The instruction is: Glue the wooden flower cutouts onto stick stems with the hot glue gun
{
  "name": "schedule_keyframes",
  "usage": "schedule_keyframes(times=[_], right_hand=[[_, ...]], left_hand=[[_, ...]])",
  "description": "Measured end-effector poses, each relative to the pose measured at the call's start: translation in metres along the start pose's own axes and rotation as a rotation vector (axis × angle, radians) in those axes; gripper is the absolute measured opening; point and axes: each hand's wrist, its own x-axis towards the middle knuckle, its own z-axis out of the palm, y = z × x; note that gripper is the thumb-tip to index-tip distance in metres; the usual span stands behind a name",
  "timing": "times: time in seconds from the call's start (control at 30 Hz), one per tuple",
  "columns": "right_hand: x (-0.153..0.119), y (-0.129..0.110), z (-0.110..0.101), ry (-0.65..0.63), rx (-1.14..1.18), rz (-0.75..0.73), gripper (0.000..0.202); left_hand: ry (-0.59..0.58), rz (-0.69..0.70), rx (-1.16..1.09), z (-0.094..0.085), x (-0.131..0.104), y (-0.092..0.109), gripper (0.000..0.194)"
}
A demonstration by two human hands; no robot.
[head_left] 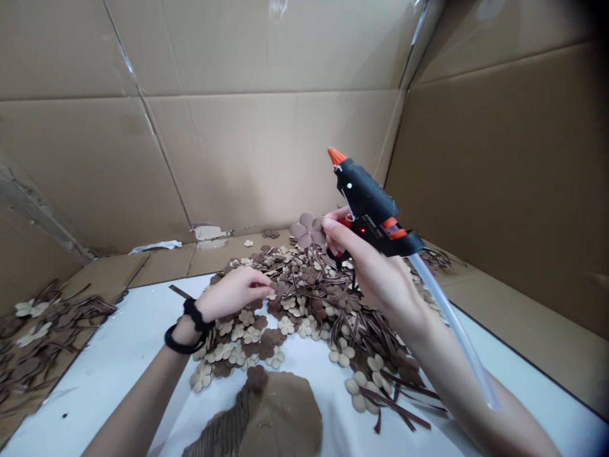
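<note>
My right hand is closed round a black and orange hot glue gun, its nozzle pointing up and to the left. Thumb and finger of that same hand pinch a brown five-petal flower. A clear glue stick sticks out of the gun's back, and a small red light glows on its side. My left hand, with black bands at the wrist, has its fingers pressed together at the left side of a pile of brown and beige flowers. What they hold, if anything, is too small to make out.
Cardboard walls stand behind and to the right. A rounded brown piece with a ridged dark part lies on the white board in front. Brown strips lie at right; more flowers and strips are heaped at far left.
</note>
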Motion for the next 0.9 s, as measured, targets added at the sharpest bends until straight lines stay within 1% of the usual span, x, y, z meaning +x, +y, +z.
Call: schedule_keyframes(times=[0.07, 0.13, 0.2, 0.27, 0.33, 0.4, 0.57, 0.67, 0.77, 0.9], right_hand=[[0.0, 0.001, 0.002, 0.015, 0.02, 0.004, 0.032], [-0.001, 0.0, 0.005, 0.011, 0.04, 0.017, 0.031], [-0.003, -0.004, 0.007, -0.026, 0.048, 0.057, 0.028], [-0.006, -0.007, 0.009, -0.068, 0.045, 0.104, 0.026], [-0.009, -0.007, 0.011, -0.081, 0.052, 0.118, 0.026], [-0.011, -0.004, 0.014, -0.071, 0.076, 0.099, 0.026], [-0.012, 0.005, 0.022, -0.076, 0.154, 0.09, 0.023], [-0.014, 0.003, 0.024, -0.114, 0.23, 0.122, 0.021], [-0.016, 0.001, 0.024, -0.137, 0.271, 0.154, 0.023], [-0.017, -0.001, 0.025, -0.124, 0.259, 0.163, 0.026]], left_hand=[[0.137, 0.003, -0.222, -0.017, -0.008, 0.015, 0.028], [0.288, -0.023, -0.388, -0.026, -0.017, 0.03, 0.027], [0.378, -0.045, -0.519, -0.028, -0.026, 0.042, 0.025], [0.427, -0.06, -0.62, -0.027, -0.032, 0.05, 0.025], [0.457, -0.068, -0.698, -0.025, -0.035, 0.054, 0.024], [0.485, -0.074, -0.752, -0.022, -0.035, 0.056, 0.024], [0.56, -0.063, -0.817, -0.015, -0.028, 0.058, 0.025], [0.511, -0.063, -0.891, -0.01, -0.025, 0.058, 0.025], [0.46, -0.1, -0.957, -0.006, -0.024, 0.06, 0.025], [0.524, -0.127, -0.979, -0.005, -0.023, 0.065, 0.029]])
